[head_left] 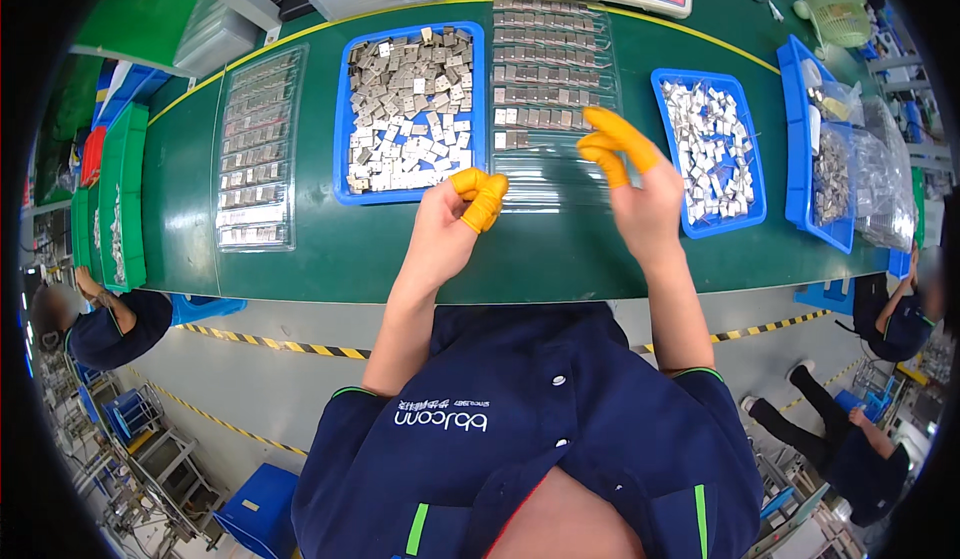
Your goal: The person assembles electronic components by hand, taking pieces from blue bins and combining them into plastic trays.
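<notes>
Left hand [452,221] pinches its orange-capped fingertips [482,199] together beside the blue tray [342,109] of metal squares; right hand [640,194] hovers, fingers loosely spread, over the clear tray [550,174]

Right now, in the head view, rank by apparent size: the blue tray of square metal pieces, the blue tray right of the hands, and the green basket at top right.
1. Blue tray of square metal pieces, largest.
2. Blue tray right of the hands.
3. Green basket, smallest, though it sits farther away near the bent rim.
</notes>
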Tool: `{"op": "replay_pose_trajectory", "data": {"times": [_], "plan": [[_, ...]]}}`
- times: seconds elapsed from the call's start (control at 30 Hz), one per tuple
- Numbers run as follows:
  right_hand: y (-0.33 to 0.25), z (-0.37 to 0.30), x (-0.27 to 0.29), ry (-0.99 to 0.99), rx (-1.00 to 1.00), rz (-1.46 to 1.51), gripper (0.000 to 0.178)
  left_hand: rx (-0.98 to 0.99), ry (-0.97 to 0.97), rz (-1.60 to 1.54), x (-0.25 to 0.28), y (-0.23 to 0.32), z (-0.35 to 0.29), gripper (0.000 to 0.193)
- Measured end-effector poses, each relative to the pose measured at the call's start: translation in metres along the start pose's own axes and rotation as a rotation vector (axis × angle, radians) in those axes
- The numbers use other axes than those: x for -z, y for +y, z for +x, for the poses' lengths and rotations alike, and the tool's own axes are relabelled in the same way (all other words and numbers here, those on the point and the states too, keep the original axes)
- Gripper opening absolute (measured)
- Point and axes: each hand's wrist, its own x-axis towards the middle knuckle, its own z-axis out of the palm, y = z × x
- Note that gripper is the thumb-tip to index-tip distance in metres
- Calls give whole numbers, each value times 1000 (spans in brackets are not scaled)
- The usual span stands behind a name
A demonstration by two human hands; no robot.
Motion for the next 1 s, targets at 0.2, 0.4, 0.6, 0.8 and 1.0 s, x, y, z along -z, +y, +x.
{"op": "replay_pose_trajectory", "data": {"times": [0.2, 0.4, 0.6, 0.8, 1.0], "plan": [[-22, -6, -19, -135, 188, 16, 20, -45, 84, -146, -11, 0, 0, 14], [-18, -8, -30, -130, 231, -50, 18, 29, 45, -209, -5, 0, -5, 20], [30, 5, -32, -77, 68, -318, 14, -212, 477, -3, 20, -4, -9, 27], [37, 2, -40, -130, 69, -344, 14, -200, 517, 70, 24, 6, -11, 27], [34, 7, -17, -21, 52, -320, 17, -199, 595, 836, 38, 10, 14, 19]]}}
